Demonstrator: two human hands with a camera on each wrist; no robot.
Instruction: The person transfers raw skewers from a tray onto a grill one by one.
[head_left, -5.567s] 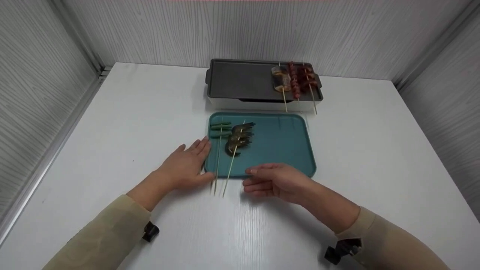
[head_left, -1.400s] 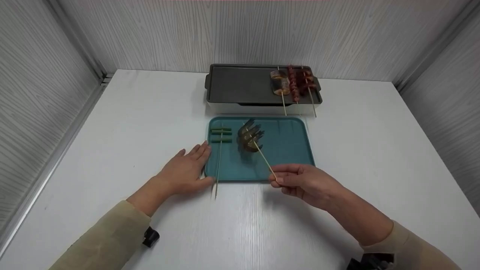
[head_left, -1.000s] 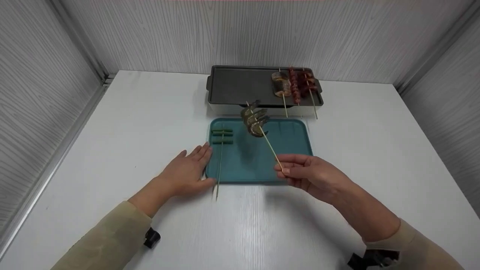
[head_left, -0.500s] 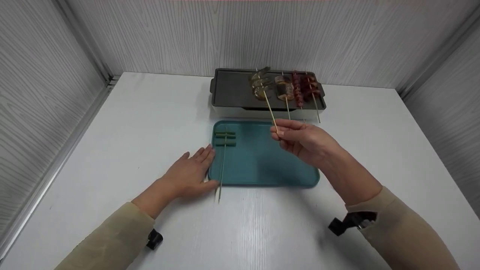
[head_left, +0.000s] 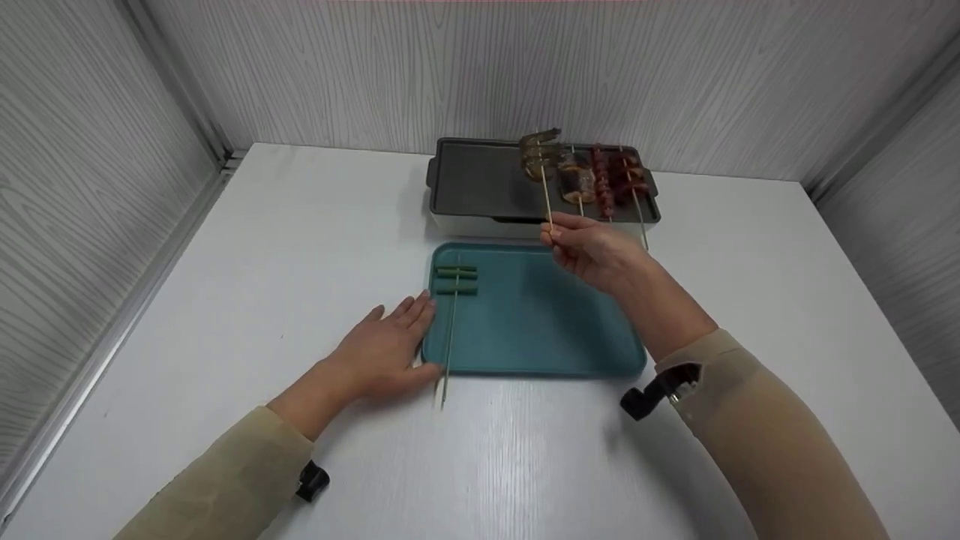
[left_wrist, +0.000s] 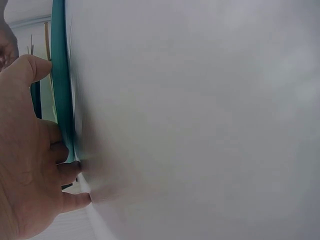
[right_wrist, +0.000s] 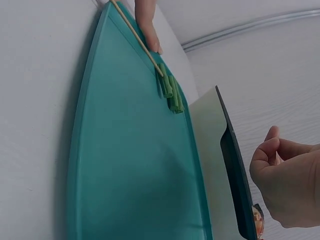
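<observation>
In the head view, my right hand pinches the stick of a shrimp skewer near its lower end. Its shrimp hang over the dark griddle, left of a skewer of browned chunks; whether they touch the plate I cannot tell. My left hand rests with straight fingers at the left rim of a teal tray. On that tray lies a skewer of green vegetable pieces, its stick passing close to my left thumb. The right wrist view shows my right hand with thumb and finger together; the skewer is hidden there.
A red beaded skewer and a dark red meat skewer lie at the griddle's right end, handles jutting over the front. The griddle stands behind the tray on a white table, near the back wall.
My right hand, empty at first, has taken the shrimp skewer off the tray and carried it up and forward to the griddle. My left hand has stayed at the tray's rim.
</observation>
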